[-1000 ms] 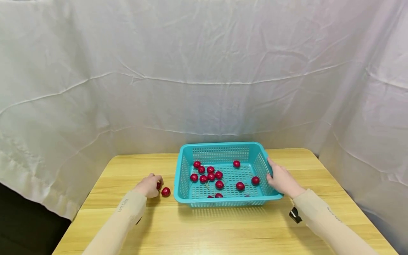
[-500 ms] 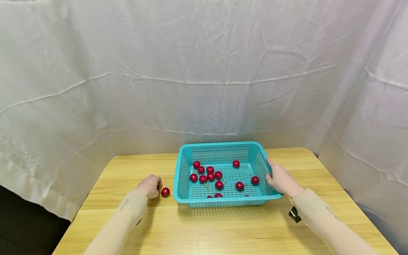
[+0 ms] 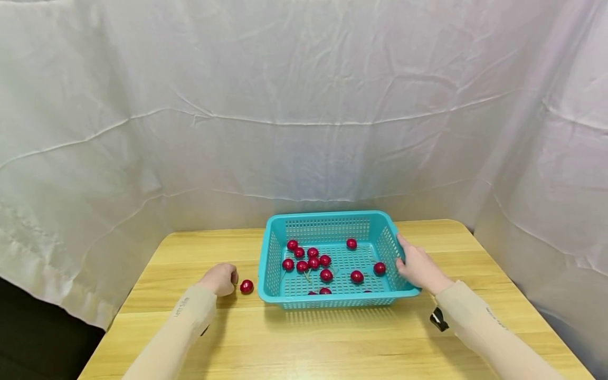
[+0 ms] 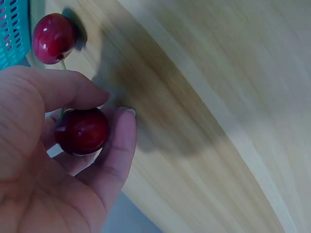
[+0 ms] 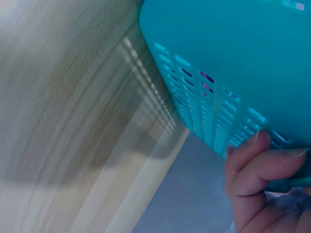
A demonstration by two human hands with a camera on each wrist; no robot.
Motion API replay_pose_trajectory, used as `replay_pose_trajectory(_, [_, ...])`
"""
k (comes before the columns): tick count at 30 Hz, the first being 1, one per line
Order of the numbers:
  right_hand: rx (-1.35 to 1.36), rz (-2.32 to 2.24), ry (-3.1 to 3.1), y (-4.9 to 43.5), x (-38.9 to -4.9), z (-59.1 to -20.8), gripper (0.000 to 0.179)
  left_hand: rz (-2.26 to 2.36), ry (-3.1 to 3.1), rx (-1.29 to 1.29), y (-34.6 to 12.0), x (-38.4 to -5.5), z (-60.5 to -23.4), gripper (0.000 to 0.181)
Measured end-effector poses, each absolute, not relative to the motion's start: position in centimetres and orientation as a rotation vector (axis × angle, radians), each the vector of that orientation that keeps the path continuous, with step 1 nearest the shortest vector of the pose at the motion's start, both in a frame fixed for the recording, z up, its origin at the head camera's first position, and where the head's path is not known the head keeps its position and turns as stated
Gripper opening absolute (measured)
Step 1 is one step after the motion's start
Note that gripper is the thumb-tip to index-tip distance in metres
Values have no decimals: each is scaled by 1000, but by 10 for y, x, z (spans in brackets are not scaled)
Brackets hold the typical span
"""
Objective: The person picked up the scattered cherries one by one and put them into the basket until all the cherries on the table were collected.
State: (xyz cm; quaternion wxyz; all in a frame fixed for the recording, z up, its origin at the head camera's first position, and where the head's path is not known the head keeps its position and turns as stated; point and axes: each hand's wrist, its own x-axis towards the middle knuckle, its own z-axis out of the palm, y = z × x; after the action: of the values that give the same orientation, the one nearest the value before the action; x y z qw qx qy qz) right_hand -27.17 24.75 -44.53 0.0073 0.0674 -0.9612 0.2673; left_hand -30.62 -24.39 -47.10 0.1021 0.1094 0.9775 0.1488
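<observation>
Between thumb and fingers, my left hand (image 3: 220,279) holds a dark red cherry (image 4: 83,131), plain in the left wrist view but hidden by the hand in the head view. Another cherry (image 3: 246,286) with a green stem lies on the table just right of that hand. A turquoise plastic basket (image 3: 337,303) with slotted walls stands at the table's middle, several cherries (image 3: 326,275) scattered over its floor. My right hand (image 3: 421,269) grips the basket's right rim, its thumb inside and curled fingers (image 5: 245,170) against the outer wall.
The wooden table (image 3: 313,343) carries the basket near its back edge. A pale curtain (image 3: 304,121) hangs behind the table and along both sides. A black strap (image 3: 439,319) sits at the right wrist.
My left hand has drawn slightly left and its fingers have closed in around the cherry, which no longer shows in the head view. The right hand and basket stay essentially in place.
</observation>
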Motion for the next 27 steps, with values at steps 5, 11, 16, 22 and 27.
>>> replay_pose_trajectory(5, [212, 828, -3006, 248, -272, -445, 73, 452, 2865, 287, -246, -305, -465, 19])
replay_pose_trajectory(11, [211, 825, -3010, 247, -271, -444, 73, 492, 2868, 302, -250, -304, -456, 15])
replay_pose_trajectory(16, [207, 835, -3012, 248, -271, -445, 73, 484, 2913, 348, -254, -308, -451, 13])
replay_pose_trajectory(22, [207, 825, -3010, 248, -271, -445, 73, 475, 2959, 407, -254, -313, -442, 12])
replay_pose_trajectory(27, [199, 820, -3018, 247, -271, -444, 73, 468, 2967, 451, -252, -315, -431, 16])
